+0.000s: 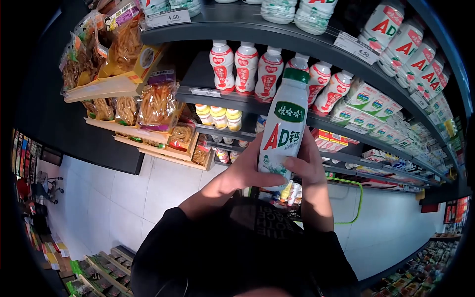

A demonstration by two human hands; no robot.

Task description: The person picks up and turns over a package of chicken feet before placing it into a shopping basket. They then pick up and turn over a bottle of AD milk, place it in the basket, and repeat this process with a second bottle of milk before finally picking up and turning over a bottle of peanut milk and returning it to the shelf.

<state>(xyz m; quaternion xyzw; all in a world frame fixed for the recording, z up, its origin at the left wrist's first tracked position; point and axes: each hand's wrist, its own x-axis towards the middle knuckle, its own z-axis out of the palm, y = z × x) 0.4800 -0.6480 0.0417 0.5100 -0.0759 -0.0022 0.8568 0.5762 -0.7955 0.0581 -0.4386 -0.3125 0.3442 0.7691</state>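
Held upright in front of the shelves is a white milk drink bottle [283,131] with a green cap and "AD" on its label. My left hand [247,163] wraps its lower left side, the thumb lying across the front near the base. On the right side my right hand [308,161] grips it too, with its thumb pressed on the label. Both hands are closed on the bottle, and the fingers behind it are hidden. Just beyond the cap, a row of white bottles with red labels [246,69] stands on a shelf.
Bagged snacks [157,106] sit in wooden trays to the left. More AD bottles [381,27] fill the upper shelf [237,22]. Milk cartons [371,101] line the shelf at right. Below are a shopping basket with a green handle [361,198] and the tiled floor [123,193].
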